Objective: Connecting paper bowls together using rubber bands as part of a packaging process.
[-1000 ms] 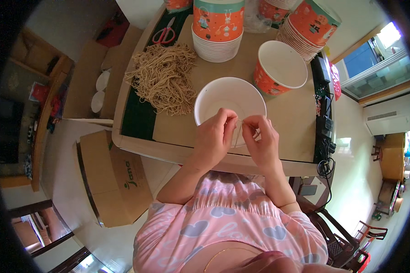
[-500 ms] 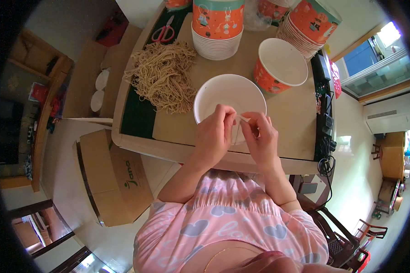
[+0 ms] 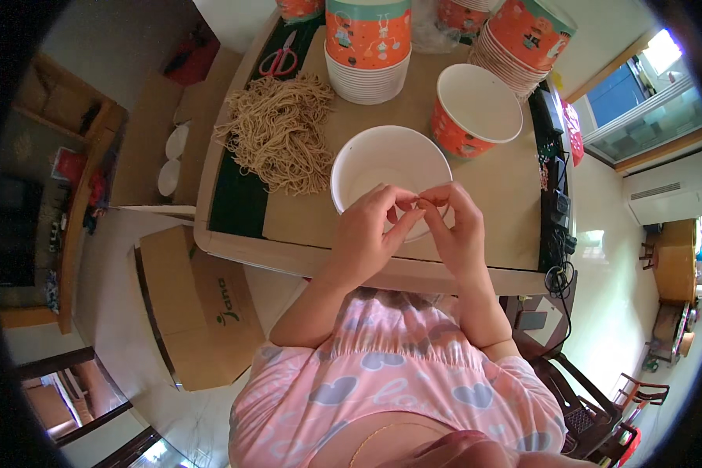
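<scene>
Over the near rim of a white paper bucket (image 3: 390,148), my left hand (image 3: 378,226) and my right hand (image 3: 459,226) meet with thumbs and forefingers pinched together. A thin pale piece of string runs between the fingertips, mostly hidden by them. The bucket stands upright with its open mouth up, and small holes show near its rim. To the left lies a loose heap of beige string (image 3: 281,132). A second bucket (image 3: 476,117), orange outside and white inside, stands beyond my right hand.
Stacked orange buckets (image 3: 366,47) stand at the back, with another stack (image 3: 522,47) at back right. Red-handled scissors (image 3: 279,59) lie beyond the string heap. Power strips and cables (image 3: 555,195) line the right edge. A cardboard box (image 3: 199,312) lies on the floor at left.
My fingertips have come together, and the string that showed between them is now mostly covered. My right hand has shifted slightly right. The view has moved a little.
</scene>
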`<state>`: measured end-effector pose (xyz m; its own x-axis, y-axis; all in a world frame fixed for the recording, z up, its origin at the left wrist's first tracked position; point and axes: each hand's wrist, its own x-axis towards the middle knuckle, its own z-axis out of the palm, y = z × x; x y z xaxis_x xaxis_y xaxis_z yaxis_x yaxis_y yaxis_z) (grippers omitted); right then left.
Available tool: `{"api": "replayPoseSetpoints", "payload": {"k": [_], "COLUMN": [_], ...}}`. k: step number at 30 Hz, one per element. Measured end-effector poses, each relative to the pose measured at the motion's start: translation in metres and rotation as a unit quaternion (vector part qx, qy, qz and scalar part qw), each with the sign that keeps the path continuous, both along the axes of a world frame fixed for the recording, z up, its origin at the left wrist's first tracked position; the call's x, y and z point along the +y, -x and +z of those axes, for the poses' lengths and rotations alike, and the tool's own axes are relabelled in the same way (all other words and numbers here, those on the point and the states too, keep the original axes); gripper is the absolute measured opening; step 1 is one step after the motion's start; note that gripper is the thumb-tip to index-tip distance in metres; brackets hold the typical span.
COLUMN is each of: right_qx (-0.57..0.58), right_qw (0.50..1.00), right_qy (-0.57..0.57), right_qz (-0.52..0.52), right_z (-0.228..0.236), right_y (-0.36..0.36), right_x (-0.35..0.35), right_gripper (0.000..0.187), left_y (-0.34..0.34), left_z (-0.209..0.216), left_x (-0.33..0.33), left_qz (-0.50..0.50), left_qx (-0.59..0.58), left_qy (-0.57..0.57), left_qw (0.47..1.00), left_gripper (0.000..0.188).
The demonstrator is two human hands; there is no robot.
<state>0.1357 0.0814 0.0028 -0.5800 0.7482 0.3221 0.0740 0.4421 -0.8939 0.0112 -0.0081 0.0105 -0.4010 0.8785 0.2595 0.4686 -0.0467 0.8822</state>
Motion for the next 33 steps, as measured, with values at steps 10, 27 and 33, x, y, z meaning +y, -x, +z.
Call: {"api": "replayPoseSetpoints", "payload": {"k": [10,27,33], "right_qx": [0.046,0.045,0.011], "right_qw": [0.998,0.995,0.992], "right_qy": [0.030,-0.081,-0.124], "right_qz": [0.011,-0.035,-0.027], "right_z": [-0.001,-0.039,-0.035], "right_y": [-0.015,-0.031,-0.027], "right_x": [0.006,0.006,0.009], "right_gripper": [0.011,0.015,0.021], "left_y": [0.000,0.001,-0.001], "left_z": [-0.001,0.034,0.028], "left_x": [0.005,-0.004,0.000], "left_qz": [-0.074,-0.213,-0.240], "left_qx": [-0.058,-0.389,-0.434], "left_qy": [-0.074,-0.069,-0.041], "left_qw": [0.993,0.894,0.868], "left_gripper": [0.009,0.015,0.016]}}
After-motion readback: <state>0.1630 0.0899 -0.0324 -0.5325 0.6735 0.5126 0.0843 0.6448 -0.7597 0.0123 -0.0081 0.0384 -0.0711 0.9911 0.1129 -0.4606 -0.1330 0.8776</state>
